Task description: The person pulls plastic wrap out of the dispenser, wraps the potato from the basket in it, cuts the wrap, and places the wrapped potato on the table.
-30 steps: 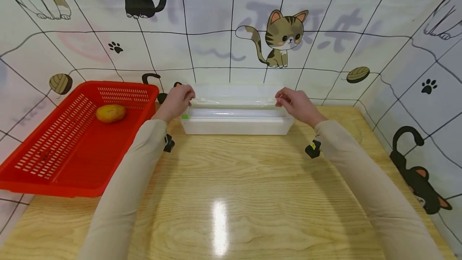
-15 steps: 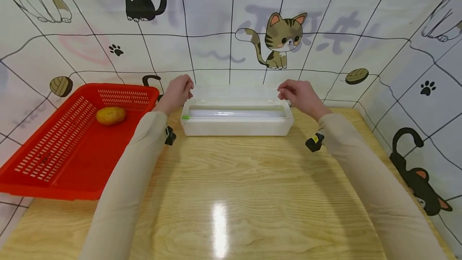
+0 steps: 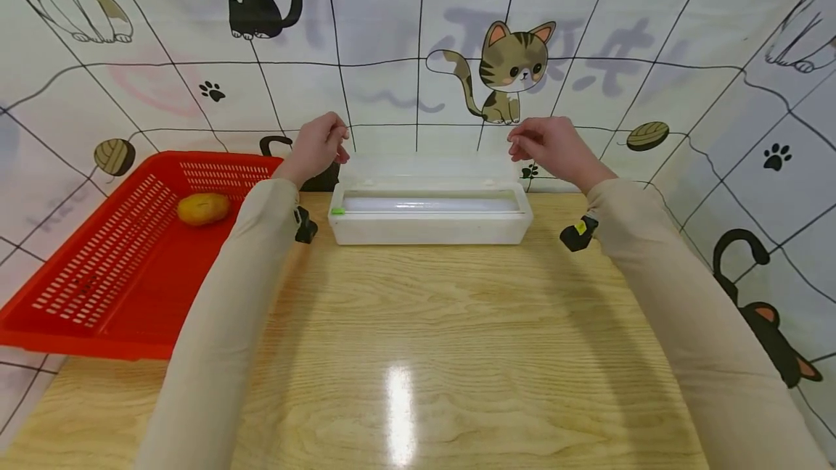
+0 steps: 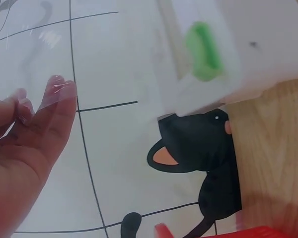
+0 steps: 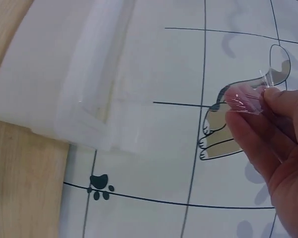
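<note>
Film [image 5: 244, 100], thin and clear, is pinched by the left hand [image 3: 315, 149] and also by the right hand [image 3: 555, 151], near the white box [image 3: 431, 229]. This box stands on the far part of the table [image 3: 483, 310]. At left, one potato [image 3: 203, 209] lies inside the red basket [image 3: 146, 296].

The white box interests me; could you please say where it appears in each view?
Head: the box, near the middle of the picture.
Left wrist: the box, upper right, partly cut off.
Right wrist: the box, upper left, partly cut off.
Shared landmark: the table, at the right edge in left wrist, the left edge in right wrist.
</note>
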`<control>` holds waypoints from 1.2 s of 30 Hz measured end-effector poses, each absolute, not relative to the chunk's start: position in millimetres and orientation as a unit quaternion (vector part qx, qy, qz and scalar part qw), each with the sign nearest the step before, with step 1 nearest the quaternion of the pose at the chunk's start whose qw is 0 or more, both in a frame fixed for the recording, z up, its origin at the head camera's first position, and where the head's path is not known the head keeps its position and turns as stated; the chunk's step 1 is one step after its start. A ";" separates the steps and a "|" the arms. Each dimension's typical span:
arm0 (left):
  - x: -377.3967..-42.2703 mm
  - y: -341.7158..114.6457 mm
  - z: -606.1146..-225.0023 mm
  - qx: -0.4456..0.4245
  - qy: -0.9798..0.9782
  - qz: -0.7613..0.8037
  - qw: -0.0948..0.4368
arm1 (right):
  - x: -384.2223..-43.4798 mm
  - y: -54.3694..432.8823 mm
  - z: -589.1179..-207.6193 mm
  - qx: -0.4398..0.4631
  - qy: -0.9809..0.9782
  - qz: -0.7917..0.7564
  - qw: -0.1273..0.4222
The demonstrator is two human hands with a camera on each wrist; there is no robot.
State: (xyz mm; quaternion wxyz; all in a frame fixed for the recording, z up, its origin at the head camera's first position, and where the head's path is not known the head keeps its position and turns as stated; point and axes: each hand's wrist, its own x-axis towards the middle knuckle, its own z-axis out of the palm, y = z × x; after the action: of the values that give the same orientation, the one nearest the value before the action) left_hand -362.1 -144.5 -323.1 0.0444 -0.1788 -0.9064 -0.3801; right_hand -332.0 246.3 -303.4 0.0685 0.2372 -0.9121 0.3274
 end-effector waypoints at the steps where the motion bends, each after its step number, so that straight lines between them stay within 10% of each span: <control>1: -362.2 -145.2 -321.2 -0.176 -0.906 -0.382 0.041 | -332.5 245.7 -300.2 0.241 -0.913 0.323 0.067; 13: -359.6 -153.4 -291.1 -0.157 -0.903 -0.399 -0.011 | -333.9 240.0 -259.9 0.253 -0.930 0.258 0.071; 36: -362.2 -147.8 -234.0 -0.187 -0.920 -0.336 0.070 | -333.0 226.3 -207.8 0.226 -0.947 0.192 0.122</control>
State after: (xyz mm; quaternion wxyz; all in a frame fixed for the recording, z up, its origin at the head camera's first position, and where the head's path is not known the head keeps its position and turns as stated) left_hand -362.2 -147.8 -234.0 0.0703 -0.1874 -0.9202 -0.3363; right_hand -333.0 226.3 -207.8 0.1220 0.2261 -0.9471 0.1922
